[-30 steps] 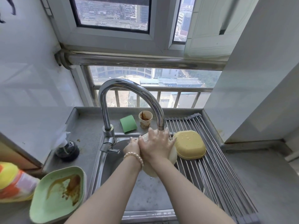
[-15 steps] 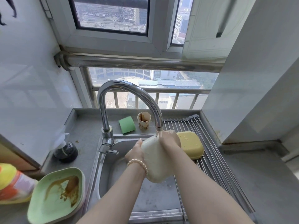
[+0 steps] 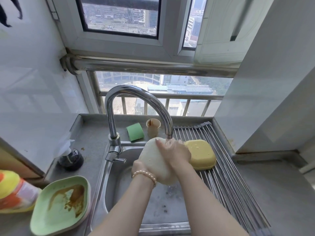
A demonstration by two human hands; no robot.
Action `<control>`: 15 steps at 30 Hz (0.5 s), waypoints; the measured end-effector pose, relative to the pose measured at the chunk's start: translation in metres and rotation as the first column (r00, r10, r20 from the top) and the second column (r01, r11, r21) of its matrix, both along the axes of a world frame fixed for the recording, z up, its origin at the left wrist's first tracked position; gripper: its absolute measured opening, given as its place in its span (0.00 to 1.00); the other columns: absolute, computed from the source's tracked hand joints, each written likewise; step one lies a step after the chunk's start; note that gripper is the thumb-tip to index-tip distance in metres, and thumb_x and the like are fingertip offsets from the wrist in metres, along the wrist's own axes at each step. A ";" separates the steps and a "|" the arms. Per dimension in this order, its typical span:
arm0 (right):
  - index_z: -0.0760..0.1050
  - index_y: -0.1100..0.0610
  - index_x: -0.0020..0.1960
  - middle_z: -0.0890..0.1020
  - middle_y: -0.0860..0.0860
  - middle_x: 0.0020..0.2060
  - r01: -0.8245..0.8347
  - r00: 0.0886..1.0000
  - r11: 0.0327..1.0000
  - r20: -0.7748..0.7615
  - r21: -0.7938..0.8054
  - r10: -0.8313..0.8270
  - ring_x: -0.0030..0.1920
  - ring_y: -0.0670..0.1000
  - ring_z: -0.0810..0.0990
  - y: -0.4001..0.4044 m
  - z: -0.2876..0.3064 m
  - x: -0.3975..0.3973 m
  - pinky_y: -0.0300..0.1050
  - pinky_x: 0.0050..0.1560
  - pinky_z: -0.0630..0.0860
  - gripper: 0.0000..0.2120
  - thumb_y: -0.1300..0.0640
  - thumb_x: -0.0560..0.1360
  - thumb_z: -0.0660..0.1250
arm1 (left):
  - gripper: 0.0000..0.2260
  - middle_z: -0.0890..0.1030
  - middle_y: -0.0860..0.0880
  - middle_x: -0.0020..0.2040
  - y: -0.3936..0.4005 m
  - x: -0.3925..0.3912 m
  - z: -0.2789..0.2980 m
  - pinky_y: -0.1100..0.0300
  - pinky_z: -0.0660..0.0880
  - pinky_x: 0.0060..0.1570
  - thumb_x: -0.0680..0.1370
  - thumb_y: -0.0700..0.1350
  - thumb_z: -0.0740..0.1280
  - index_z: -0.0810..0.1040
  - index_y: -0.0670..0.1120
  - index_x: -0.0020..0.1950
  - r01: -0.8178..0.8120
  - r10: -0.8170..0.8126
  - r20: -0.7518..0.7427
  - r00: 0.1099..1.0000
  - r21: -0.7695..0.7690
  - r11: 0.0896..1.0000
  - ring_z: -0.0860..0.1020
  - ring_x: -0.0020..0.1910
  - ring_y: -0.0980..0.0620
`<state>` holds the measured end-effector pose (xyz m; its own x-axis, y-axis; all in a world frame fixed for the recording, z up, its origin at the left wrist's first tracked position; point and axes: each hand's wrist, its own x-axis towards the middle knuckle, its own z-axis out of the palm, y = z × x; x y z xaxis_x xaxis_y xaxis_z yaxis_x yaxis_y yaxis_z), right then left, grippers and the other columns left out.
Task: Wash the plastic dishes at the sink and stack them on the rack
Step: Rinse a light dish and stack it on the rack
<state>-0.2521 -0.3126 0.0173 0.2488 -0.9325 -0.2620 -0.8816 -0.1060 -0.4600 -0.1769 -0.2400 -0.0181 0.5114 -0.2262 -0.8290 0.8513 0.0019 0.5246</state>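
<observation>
Head view: cream dish [image 3: 154, 160] is held tilted over the sink [image 3: 119, 193], under the tap spout [image 3: 169, 133], long axis running from lower hand up toward spout. L hand [image 3: 141, 168] is curled round its lower edge; R hand [image 3: 175, 150] is laid over the upper right side, fingers pressed flat, rubbing judged. Rack [image 3: 226, 176] w/ yellow dish [image 3: 201, 154] lies just right of R hand, so R is nearer for stacking. Dirty green dish [image 3: 61, 205] waits on desk, left.

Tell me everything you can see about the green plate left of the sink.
The green plate is a pale green, rounded-square dish with a raised rim, plastic by its look. It sits upright on the grey counter, just left of the sink. Brown sauce smears streak its inside, so it looks unwashed. No hand touches it.
</observation>
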 end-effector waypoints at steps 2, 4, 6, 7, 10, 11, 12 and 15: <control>0.77 0.51 0.56 0.79 0.53 0.56 -0.010 0.995 1.000 0.102 0.024 0.008 0.60 0.57 0.76 -0.005 0.008 -0.005 0.48 0.57 0.71 0.20 0.40 0.79 0.53 | 0.11 0.81 0.47 0.36 0.010 0.005 0.005 0.57 0.75 0.38 0.78 0.39 0.59 0.74 0.44 0.37 0.159 -0.159 -0.021 0.987 -0.001 0.987 0.76 0.36 0.48; 0.78 0.51 0.51 0.81 0.52 0.52 0.008 0.985 0.998 0.173 0.063 -0.019 0.56 0.57 0.77 -0.011 0.014 -0.010 0.46 0.54 0.71 0.14 0.48 0.79 0.56 | 0.06 0.83 0.46 0.44 0.007 0.009 0.003 0.52 0.78 0.44 0.75 0.43 0.63 0.78 0.44 0.44 0.252 -0.251 0.035 0.967 -0.012 0.968 0.80 0.42 0.46; 0.78 0.52 0.43 0.81 0.52 0.45 0.007 0.984 0.998 0.178 0.069 -0.019 0.51 0.58 0.77 -0.019 0.017 -0.012 0.46 0.49 0.70 0.13 0.50 0.78 0.57 | 0.16 0.80 0.42 0.56 0.004 0.012 -0.001 0.50 0.75 0.56 0.77 0.52 0.63 0.78 0.40 0.54 0.373 -0.389 0.186 0.902 0.115 0.921 0.78 0.55 0.42; 0.77 0.52 0.40 0.79 0.52 0.42 -0.022 0.989 0.997 0.149 0.071 0.011 0.49 0.58 0.75 -0.018 0.020 -0.010 0.45 0.47 0.69 0.12 0.51 0.78 0.58 | 0.22 0.78 0.42 0.55 0.003 0.012 0.003 0.53 0.73 0.57 0.79 0.56 0.61 0.76 0.37 0.58 0.399 -0.452 0.301 0.840 0.223 0.890 0.77 0.57 0.42; 0.77 0.56 0.54 0.80 0.55 0.53 -0.113 0.993 0.991 0.051 0.076 0.110 0.57 0.58 0.76 -0.018 0.022 0.001 0.46 0.53 0.70 0.15 0.47 0.78 0.58 | 0.29 0.78 0.45 0.51 0.001 0.014 0.006 0.55 0.71 0.50 0.73 0.67 0.63 0.73 0.41 0.57 0.500 -0.624 0.516 0.587 0.375 0.781 0.77 0.52 0.45; 0.76 0.57 0.56 0.79 0.56 0.56 -0.105 0.993 0.992 0.059 0.071 0.101 0.58 0.58 0.76 -0.015 0.023 0.004 0.47 0.56 0.70 0.17 0.45 0.78 0.58 | 0.30 0.79 0.46 0.51 0.001 0.015 0.009 0.55 0.73 0.49 0.70 0.68 0.66 0.74 0.43 0.56 0.523 -0.643 0.530 0.554 0.379 0.763 0.78 0.51 0.45; 0.75 0.58 0.57 0.79 0.56 0.56 -0.088 0.993 0.995 0.084 0.052 0.083 0.58 0.59 0.76 -0.012 0.024 0.007 0.48 0.56 0.70 0.18 0.45 0.79 0.58 | 0.30 0.80 0.46 0.49 0.002 0.018 0.011 0.55 0.74 0.48 0.68 0.69 0.68 0.75 0.44 0.53 0.522 -0.637 0.544 0.547 0.374 0.767 0.79 0.49 0.46; 0.75 0.61 0.58 0.78 0.58 0.59 0.063 0.974 0.997 0.218 -0.033 -0.054 0.60 0.59 0.75 0.007 0.021 0.012 0.51 0.60 0.70 0.20 0.46 0.80 0.56 | 0.26 0.82 0.46 0.41 -0.002 0.022 0.014 0.57 0.74 0.41 0.68 0.66 0.71 0.78 0.42 0.40 0.420 -0.519 0.547 0.657 0.307 0.854 0.79 0.42 0.46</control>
<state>-0.2402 -0.3059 0.0380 0.2401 -0.9556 -0.1706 -0.7662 -0.0787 -0.6378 -0.1551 -0.2421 -0.0040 0.7601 -0.4820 -0.4358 0.2316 -0.4256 0.8747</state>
